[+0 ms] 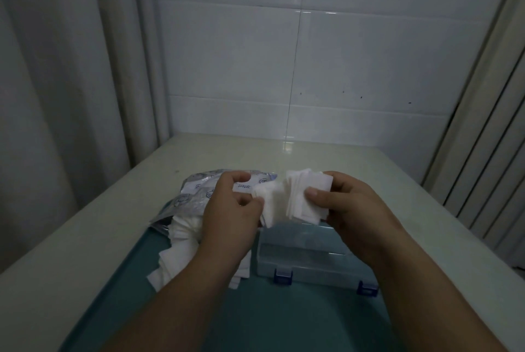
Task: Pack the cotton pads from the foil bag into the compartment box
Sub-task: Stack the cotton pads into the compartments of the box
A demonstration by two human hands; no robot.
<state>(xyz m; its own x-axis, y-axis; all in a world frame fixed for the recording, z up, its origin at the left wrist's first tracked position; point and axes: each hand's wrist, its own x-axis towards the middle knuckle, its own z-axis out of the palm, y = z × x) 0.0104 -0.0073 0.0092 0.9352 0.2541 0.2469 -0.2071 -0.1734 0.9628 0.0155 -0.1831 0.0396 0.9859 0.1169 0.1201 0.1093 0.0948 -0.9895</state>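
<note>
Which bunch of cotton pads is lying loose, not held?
The pile spilling from the foil bag onto the teal tray. The other pads are pinched in the left hand and right hand above the box.

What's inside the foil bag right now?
White cotton pads spill from the open end of the foil bag onto the tray. The foil and the left hand hide whatever lies deeper inside.

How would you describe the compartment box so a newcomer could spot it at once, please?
On the table lies a teal mat; the compartment box sits on its right part, beneath the right hand. Unlike the crinkled foil bag leftward, it is clear plastic with two blue latches.
</note>
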